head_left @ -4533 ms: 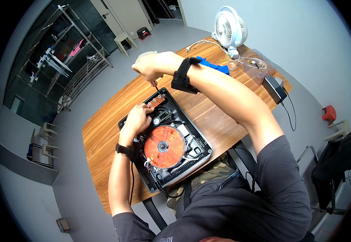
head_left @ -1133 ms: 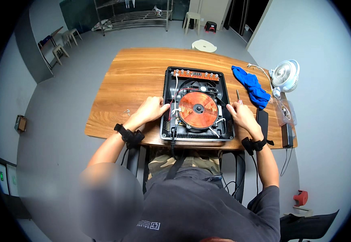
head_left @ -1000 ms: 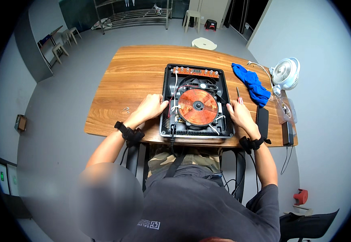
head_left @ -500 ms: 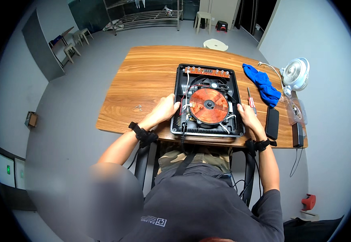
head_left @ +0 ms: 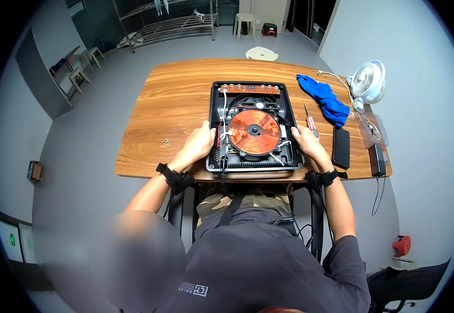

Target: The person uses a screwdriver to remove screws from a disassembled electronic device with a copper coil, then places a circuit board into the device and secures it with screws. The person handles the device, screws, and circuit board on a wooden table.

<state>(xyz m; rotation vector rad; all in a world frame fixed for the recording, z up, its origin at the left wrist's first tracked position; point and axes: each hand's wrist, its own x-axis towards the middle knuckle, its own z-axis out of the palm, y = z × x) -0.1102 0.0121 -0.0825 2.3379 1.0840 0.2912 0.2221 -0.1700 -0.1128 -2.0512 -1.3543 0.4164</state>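
An opened induction cooker [head_left: 258, 169] lies on the wooden table in front of me, its black housing without a top plate. Inside it are a round copper coil [head_left: 266, 140], a narrow orange circuit board [head_left: 266, 89] along the far edge, and white and red wires. My left hand [head_left: 200, 142] grips the housing's left side, fingers closed at the edge. On the opposite side my right hand [head_left: 309, 142] holds the right edge; its fingers are partly hidden. A black cord [head_left: 224, 175] comes out at the near left.
Right of the cooker lie a screwdriver [head_left: 311, 124], a black phone [head_left: 341, 148], a blue cloth [head_left: 325, 99], a clear plastic box [head_left: 374, 130] and a black power bank [head_left: 377, 160]. A white fan [head_left: 367, 83] stands behind them. Small screws [head_left: 165, 142] lie at the left.
The whole view has shifted, so the table and cooker appear farther left. Both hands keep their hold on the housing's sides.
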